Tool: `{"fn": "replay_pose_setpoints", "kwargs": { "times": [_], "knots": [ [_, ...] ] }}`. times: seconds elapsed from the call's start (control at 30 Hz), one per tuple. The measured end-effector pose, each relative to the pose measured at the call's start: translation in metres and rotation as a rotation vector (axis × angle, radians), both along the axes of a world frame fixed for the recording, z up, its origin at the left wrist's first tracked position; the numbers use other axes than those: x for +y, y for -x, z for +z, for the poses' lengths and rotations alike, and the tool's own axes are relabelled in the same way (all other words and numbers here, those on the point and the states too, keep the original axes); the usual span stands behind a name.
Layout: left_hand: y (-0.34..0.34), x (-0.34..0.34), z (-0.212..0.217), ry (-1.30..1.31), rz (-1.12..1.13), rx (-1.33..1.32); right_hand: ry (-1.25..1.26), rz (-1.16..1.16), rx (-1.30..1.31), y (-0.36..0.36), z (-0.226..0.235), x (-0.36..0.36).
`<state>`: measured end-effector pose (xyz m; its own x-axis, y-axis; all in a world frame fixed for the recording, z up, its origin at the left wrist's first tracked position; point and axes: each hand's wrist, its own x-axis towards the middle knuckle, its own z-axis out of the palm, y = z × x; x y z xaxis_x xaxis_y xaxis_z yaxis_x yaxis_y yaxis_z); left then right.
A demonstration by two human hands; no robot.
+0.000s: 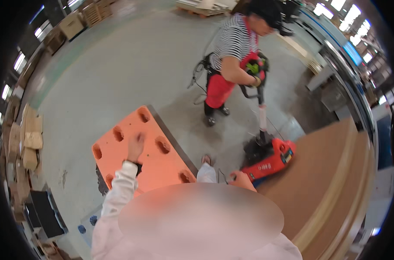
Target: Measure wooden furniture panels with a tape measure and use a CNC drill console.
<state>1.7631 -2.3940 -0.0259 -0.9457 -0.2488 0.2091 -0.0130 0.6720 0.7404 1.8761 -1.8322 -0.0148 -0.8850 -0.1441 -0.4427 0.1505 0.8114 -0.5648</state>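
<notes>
My left hand (137, 146) is over an orange slab (134, 169) with several dark oval recesses, fingers reaching away from me and loosely apart. Nothing shows in its grasp, and I cannot tell whether it touches the slab. Low in the middle, my right hand (240, 177) is beside the red body of a pallet truck (270, 162). Its fingers look bent, but what they hold, if anything, cannot be made out. Across from me a co-worker (236, 60) in a striped shirt and red apron grips the truck's upright handle (262, 93).
A stack of large brown boards (314, 173) fills the right side, against the pallet truck. Behind it runs a long machine (335, 65). Cartons and boards (30, 143) line the left edge. A black open container (45, 212) stands at the lower left. Grey floor surrounds the slab.
</notes>
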Motion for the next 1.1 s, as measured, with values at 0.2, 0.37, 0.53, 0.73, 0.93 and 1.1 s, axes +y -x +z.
{"fn": "replay_pose_setpoints", "kwargs": {
  "times": [0.2,0.37,0.53,0.73,0.93,1.1],
  "knots": [
    [0.239,0.087,0.261,-0.226,-0.239,0.415,-0.134,0.070,-0.289,0.123,-0.142,0.043],
    [0.320,0.114,0.393,0.120,-0.525,0.753,-0.279,-0.433,-0.376,0.199,-0.186,0.052],
    [0.439,0.088,0.466,0.323,-0.629,1.079,-0.097,-0.429,-0.531,0.321,-0.154,-0.002],
    [0.650,0.073,0.410,0.213,-0.541,1.164,-0.047,-0.458,-0.457,0.533,-0.139,-0.058],
    [0.971,0.125,0.295,-0.155,-0.961,0.599,0.022,-0.551,-0.340,0.778,-0.117,-0.128],
    [1.070,0.177,0.246,-0.156,-1.448,0.367,0.064,-0.712,-0.377,0.826,-0.104,-0.170]
  ]
}}
